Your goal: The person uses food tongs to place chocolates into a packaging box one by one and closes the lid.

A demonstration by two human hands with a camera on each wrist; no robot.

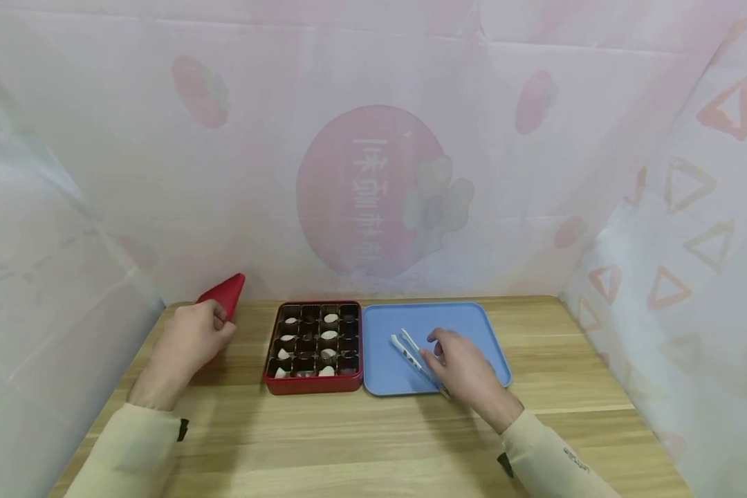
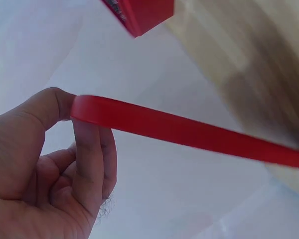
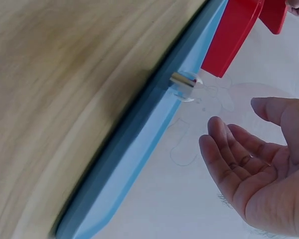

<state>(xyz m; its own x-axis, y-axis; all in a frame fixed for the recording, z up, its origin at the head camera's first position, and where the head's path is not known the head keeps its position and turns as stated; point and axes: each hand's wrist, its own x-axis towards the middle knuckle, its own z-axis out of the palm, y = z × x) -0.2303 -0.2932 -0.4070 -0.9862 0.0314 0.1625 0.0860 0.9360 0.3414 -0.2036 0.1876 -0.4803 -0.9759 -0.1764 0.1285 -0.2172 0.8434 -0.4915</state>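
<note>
At the left of the head view, my left hand [image 1: 189, 339] pinches the edge of a red lid [image 1: 227, 294], which is tilted up off the table. The left wrist view shows the lid's narrow rim [image 2: 179, 131] between thumb and fingers. To the right of it sits a red box [image 1: 314, 387] divided into small dark compartments, with white and dark chocolates [image 1: 329, 335] in them. White tongs [image 1: 413, 360] lie on a blue tray [image 1: 382, 317], their rear end over its front edge. Just above them my right hand [image 1: 469, 373] hovers, fingers loosely bent and apart from the thumb, holding nothing.
The box and tray stand side by side near the back of a wooden table [image 1: 324, 443]. Pale printed sheets [image 1: 255, 173] form walls behind and on both sides, and the back one meets the table's far edge.
</note>
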